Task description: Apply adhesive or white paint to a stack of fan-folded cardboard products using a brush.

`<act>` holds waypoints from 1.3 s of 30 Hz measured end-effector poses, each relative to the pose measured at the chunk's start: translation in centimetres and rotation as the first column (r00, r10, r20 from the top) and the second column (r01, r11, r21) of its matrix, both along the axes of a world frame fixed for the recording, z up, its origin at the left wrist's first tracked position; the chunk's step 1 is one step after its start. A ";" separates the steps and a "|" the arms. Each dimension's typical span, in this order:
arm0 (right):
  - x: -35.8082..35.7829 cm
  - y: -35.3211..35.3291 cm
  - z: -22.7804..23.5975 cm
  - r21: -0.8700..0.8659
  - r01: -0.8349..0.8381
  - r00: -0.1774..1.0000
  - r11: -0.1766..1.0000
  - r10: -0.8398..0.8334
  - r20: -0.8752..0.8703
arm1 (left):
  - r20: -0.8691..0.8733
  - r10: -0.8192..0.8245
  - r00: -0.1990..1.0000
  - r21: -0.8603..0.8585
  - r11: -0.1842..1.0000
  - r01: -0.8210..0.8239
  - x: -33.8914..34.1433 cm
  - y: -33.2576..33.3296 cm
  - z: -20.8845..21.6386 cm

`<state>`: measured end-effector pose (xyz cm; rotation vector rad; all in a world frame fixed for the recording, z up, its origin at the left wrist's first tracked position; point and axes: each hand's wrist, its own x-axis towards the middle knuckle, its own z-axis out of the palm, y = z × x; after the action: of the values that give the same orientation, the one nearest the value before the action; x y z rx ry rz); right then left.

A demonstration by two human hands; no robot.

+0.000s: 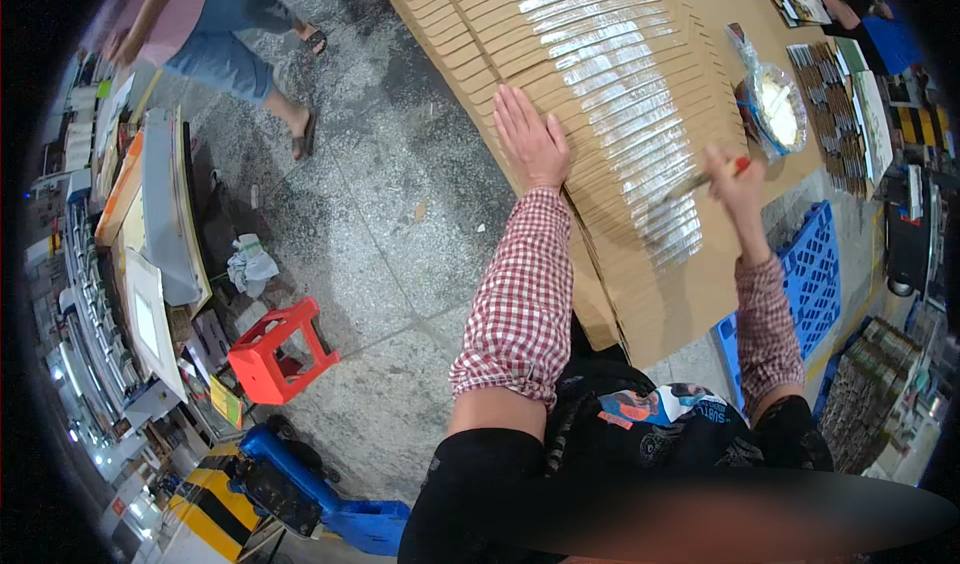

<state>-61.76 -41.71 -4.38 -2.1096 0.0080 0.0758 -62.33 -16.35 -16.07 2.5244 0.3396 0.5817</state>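
Overlapping brown cardboard sheets (pixel 640 304) lie fanned out in front of me, their edges forming many close steps. A wet, shiny whitish band (pixel 640 129) runs along the middle of these edges. My left hand (pixel 532 142) rests flat on the left side of the sheets, fingers stretched out. In my closed right hand (pixel 738 192) is a brush (pixel 688 186) with a red handle end, its tip over the near part of the band. Motion blurs the brush and this hand slightly. Right of the sheets stands a plastic-lined tub (pixel 780 114) of white paste.
A blue plastic pallet (pixel 812 274) is on the floor at the right, near stacked boards (pixel 880 394). Leftward stand a red stool (pixel 285 352) and leaning panels (pixel 170 209). A person in blue trousers (pixel 225 29) walks at the far left; another works at the far right.
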 end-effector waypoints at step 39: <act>18.2 -0.6 -0.1 0.192 -0.216 0.915 0.957 0.130 0.383 | -0.044 0.122 0.991 -0.026 0.992 -0.124 -6.1 -7.6 -1.3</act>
<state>-43.52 -42.34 -4.43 -1.8574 -0.3974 -0.2045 -68.42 -23.97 -17.32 2.5042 0.5188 0.5662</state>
